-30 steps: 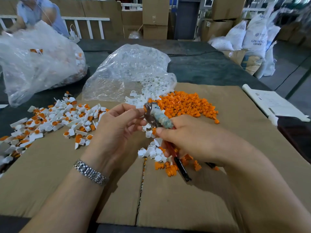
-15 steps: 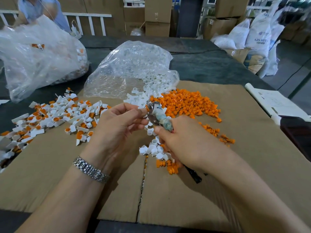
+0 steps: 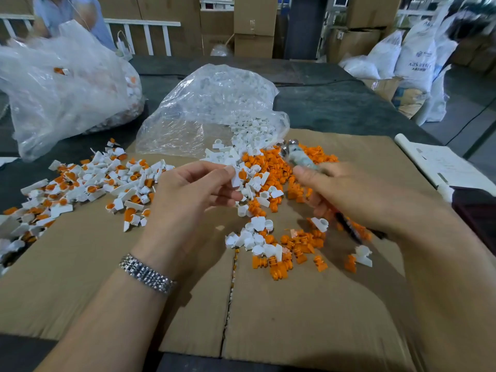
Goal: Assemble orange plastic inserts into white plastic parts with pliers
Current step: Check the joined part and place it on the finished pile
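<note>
Orange inserts (image 3: 271,167) and white parts (image 3: 252,146) lie piled mid-frame on brown cardboard (image 3: 80,277), over a dark table (image 3: 335,106). Boxes (image 3: 255,22) stand up top. Left hand (image 3: 188,194) pinches one white piece (image 3: 237,177); right hand (image 3: 357,194) grips blurry pliers (image 3: 296,157).

My left hand (image 3: 188,194) pinches a white part with an orange insert (image 3: 239,176) between thumb and fingertips. My right hand (image 3: 357,194) holds the pliers (image 3: 300,158) in its grip, their blurred metal head tilted up over the loose orange inserts (image 3: 281,167). Finished pieces (image 3: 88,186) lie piled to my left on the cardboard-covered surface (image 3: 80,264), beside a clear bag of white parts (image 3: 214,108).
</note>
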